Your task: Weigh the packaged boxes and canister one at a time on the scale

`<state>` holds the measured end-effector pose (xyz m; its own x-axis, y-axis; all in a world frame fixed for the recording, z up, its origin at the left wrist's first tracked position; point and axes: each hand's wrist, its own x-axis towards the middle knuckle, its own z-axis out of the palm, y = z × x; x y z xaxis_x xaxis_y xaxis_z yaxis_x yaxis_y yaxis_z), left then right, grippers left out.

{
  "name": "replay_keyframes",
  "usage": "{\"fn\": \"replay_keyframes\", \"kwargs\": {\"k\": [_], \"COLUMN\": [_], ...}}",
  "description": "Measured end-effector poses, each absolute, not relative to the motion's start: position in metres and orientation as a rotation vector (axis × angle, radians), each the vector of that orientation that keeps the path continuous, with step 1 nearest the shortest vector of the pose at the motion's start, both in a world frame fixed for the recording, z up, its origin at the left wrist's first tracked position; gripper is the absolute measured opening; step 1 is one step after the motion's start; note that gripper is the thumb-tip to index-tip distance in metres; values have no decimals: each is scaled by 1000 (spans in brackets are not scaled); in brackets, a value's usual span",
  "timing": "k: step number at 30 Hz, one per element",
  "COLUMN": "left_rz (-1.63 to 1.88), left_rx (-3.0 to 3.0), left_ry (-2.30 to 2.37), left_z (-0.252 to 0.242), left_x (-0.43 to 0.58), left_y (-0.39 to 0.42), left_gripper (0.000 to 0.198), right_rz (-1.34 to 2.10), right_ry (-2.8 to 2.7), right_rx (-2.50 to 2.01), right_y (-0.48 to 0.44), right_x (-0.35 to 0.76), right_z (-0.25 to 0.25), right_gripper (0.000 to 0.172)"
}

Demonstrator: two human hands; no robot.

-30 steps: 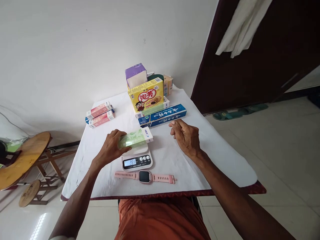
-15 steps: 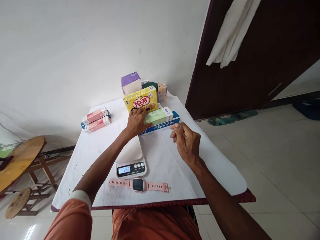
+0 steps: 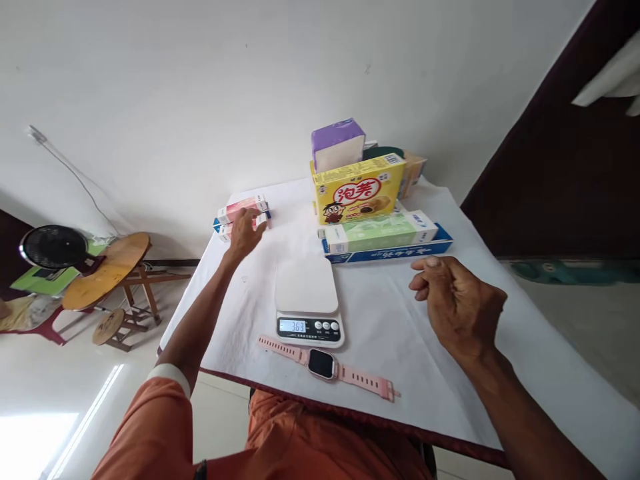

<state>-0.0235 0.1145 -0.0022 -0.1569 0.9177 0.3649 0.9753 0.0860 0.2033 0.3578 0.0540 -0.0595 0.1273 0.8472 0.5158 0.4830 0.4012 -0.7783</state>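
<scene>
My left hand (image 3: 246, 230) reaches to the far left of the white-covered table (image 3: 400, 347) and curls its fingers over the lower of two pink-and-white boxes (image 3: 241, 206). My right hand (image 3: 457, 303) hovers over the table at the right, fingers loosely curled with nothing in them. A white kitchen scale (image 3: 306, 293) stands between my hands with a bare platform and a lit display. A green box (image 3: 380, 231) lies on a long blue box (image 3: 395, 251) behind the scale.
A pink smartwatch (image 3: 325, 363) lies flat near the front edge. A yellow snack box (image 3: 357, 188), a purple pack (image 3: 337, 143) and other small boxes stand at the back. A round wooden table (image 3: 107, 270), stools and a fan (image 3: 53, 247) are left; a dark door is right.
My left hand lifted the green box off the scale, laid it on the blue box, then moved left to the pink boxes. The view swung left. My right hand stayed curled.
</scene>
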Motion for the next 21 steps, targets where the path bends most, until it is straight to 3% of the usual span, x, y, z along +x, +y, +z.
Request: {"fn": "replay_keyframes", "kwargs": {"k": [9,16,21], "left_rz": [-306,-217,-234], "left_rx": [-1790,-1828,-1834], "left_ry": [-2523,-2464,-2506], "left_z": [-37,-37,-20], "left_x": [-104,-104,-105], "left_y": [125,131,130], "left_gripper": [60,63,53], "right_rz": [410,416,379], "right_ry": [-1578,-1570,-1594], "right_rx": [-1343,-1370,-1330], "right_y": [61,58,57], "right_x": [354,353,354], "right_z": [-73,-70,-69], "right_gripper": [50,53,57]}}
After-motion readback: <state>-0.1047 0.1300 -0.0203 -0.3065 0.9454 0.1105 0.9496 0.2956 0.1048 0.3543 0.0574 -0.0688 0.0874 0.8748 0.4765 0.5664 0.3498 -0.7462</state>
